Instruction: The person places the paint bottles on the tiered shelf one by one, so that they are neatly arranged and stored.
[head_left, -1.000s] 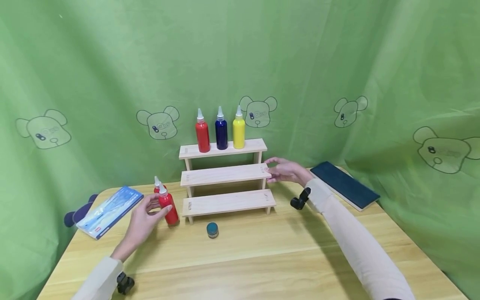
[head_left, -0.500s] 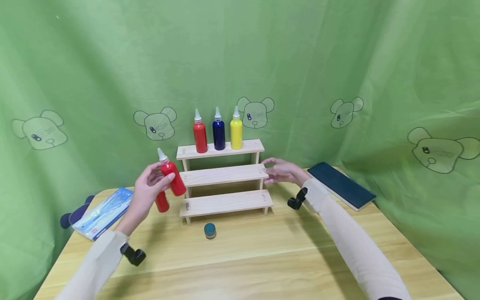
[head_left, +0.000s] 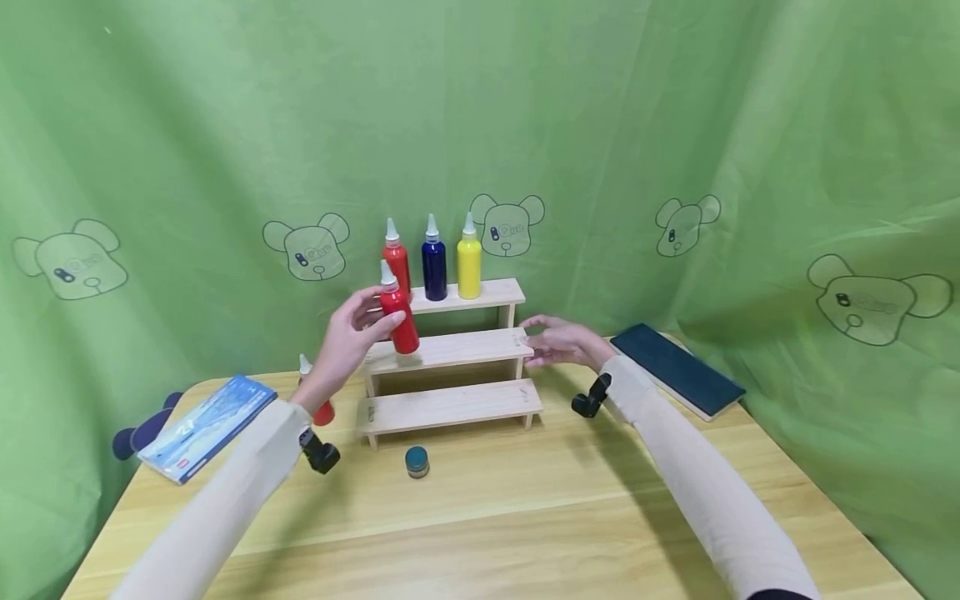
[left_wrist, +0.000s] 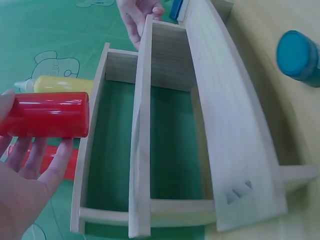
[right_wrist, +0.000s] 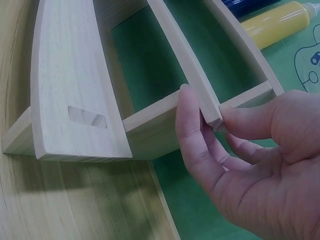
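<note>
My left hand (head_left: 347, 340) grips a red squeeze bottle (head_left: 401, 323) with a pointed white nozzle, fingers on one side and thumb on the other. The bottle is raised, its base overlapping the middle step of a three-tier wooden rack (head_left: 457, 404) near the left end. At that step's other end, my right hand (right_wrist: 270, 160) pinches the board's corner between thumb and fingers. On the top step stand another red bottle (head_left: 397, 260), a dark blue bottle (head_left: 434, 271) and a yellow bottle (head_left: 468, 268). One more red bottle (head_left: 323, 413) stands left of the rack, partly hidden by my left wrist.
A small teal-lidded jar (head_left: 417, 462) stands in front of the rack on the wooden table (head_left: 480, 542). Left lies a blue-and-white flat pack (head_left: 210, 427), right a dark green-covered book-like slab (head_left: 677, 367). A green curtain (head_left: 600, 125) hangs behind.
My left hand has lifted the red squeeze bottle off the table and carried it up and right to the rack. My right hand stays at the middle step's end.
</note>
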